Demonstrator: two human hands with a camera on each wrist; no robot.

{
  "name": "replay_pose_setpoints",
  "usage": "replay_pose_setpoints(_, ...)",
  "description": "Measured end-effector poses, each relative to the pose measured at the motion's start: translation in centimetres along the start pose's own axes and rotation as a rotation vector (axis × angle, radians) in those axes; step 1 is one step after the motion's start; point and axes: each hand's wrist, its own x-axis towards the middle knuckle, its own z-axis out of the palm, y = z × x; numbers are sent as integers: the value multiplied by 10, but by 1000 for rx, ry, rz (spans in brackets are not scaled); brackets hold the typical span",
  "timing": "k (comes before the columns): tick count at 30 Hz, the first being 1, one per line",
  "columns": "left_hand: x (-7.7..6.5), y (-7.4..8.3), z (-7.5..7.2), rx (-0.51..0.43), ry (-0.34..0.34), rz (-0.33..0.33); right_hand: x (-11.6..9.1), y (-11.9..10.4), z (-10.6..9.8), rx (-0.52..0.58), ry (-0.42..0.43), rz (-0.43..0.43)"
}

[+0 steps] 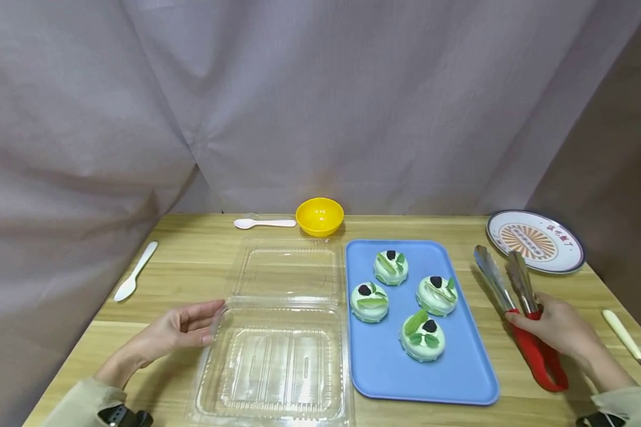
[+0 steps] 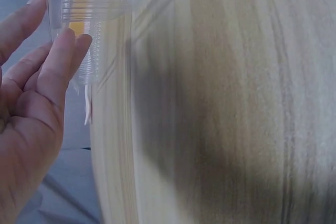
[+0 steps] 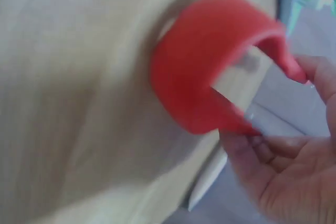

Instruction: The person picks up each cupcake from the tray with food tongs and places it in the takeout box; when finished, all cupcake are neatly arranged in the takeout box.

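Note:
My left hand point(image 1: 176, 329) holds the left edge of a clear plastic clamshell box point(image 1: 278, 409), thumb and fingers at its rim; the left wrist view shows this hand point(image 2: 39, 98) beside the transparent wall point(image 2: 100, 3). The box lies open, its lid point(image 1: 285, 273) laid back away from me. My right hand point(image 1: 563, 329) grips metal tongs point(image 1: 494, 279) by their red handles point(image 3: 189, 61), thumb on one arm and fingers on the other, the tips spread apart. Between the hands, a blue tray point(image 1: 416, 385) carries several pale green cakes point(image 1: 422, 338) topped with a dark berry and green leaves.
A yellow bowl point(image 1: 319, 217) and a white spoon point(image 1: 264, 223) lie behind the box. Another white spoon point(image 1: 136, 271) is at far left. A patterned plate point(image 1: 566, 252) stands at back right, and a cream-handled utensil point(image 1: 622, 332) lies right of my right hand.

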Motion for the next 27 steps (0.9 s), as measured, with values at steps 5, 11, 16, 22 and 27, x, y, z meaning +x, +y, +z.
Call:
replay_pose_setpoints(5, -5, -1, 1, 17, 9, 10, 0, -3, -5, 113, 151, -232)
replay_pose_setpoints(11, -7, -3, 1, -13, -5, 29, -2, -1, -11, 53, 245, -541)
replay_pose_setpoints(16, -6, -5, 1, -50, -17, 41, -6, 2, -15, -44, 231, -597)
replay_pose_setpoints(22, -4, -4, 2, -57, -20, 38, -16, 4, -14, -147, 246, -703)
replay_pose_setpoints(27, -3, -3, 2, -54, -21, 38, -24, 6, -10, -96, 107, -755)
